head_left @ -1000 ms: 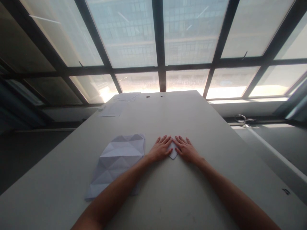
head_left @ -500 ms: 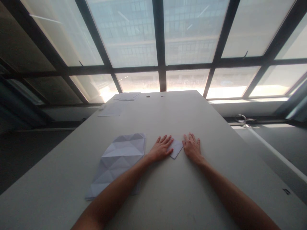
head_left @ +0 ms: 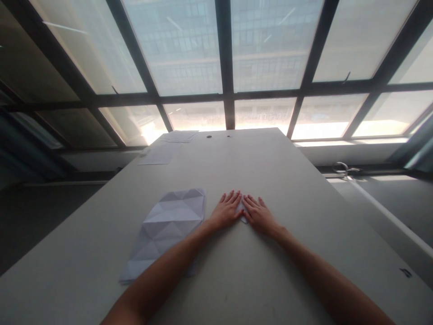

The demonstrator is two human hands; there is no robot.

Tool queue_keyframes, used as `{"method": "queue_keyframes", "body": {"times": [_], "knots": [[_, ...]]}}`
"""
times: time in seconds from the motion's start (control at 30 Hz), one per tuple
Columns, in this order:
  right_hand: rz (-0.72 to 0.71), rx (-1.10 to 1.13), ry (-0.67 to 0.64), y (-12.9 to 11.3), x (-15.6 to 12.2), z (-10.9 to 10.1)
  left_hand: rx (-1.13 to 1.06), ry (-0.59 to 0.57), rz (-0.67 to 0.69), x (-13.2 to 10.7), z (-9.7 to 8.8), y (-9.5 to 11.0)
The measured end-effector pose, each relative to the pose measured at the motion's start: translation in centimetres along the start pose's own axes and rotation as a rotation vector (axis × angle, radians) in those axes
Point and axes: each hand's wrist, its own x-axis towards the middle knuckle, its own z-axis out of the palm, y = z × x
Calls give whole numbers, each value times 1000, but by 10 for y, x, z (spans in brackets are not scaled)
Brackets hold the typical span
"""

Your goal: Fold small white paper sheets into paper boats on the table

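Note:
A small folded piece of white paper (head_left: 244, 220) lies on the white table (head_left: 257, 167), mostly hidden under my two hands. My left hand (head_left: 227, 211) rests flat on its left side, fingers stretched out and pointing away from me. From the right, my right hand (head_left: 259, 213) lies flat over the paper too, its fingers extended and its fingertips close beside those of the left. Left of my hands is a larger creased sheet of white paper (head_left: 172, 216) with a pattern of triangular folds; my left forearm passes over its lower right part.
Several flat white sheets (head_left: 179, 136) lie at the table's far left corner, with another sheet (head_left: 156, 156) nearer. Two small round holes are near the far edge. Large windows (head_left: 264, 45) stand beyond. A white pole (head_left: 389, 212) is to the right of the table.
My right hand has moved left, from the table beside the small folded paper onto it, covering most of it. My left hand has stayed in place.

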Motion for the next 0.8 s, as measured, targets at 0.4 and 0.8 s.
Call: {"method": "queue_keyframes", "body": {"times": [0.4,0.8], "knots": [[136,-67,-37,-2,0,-2,4,39,-181,-3,8,-1],[191,-66,-9,1,2,3,-26,146,-329,-1,5,-10]]}}
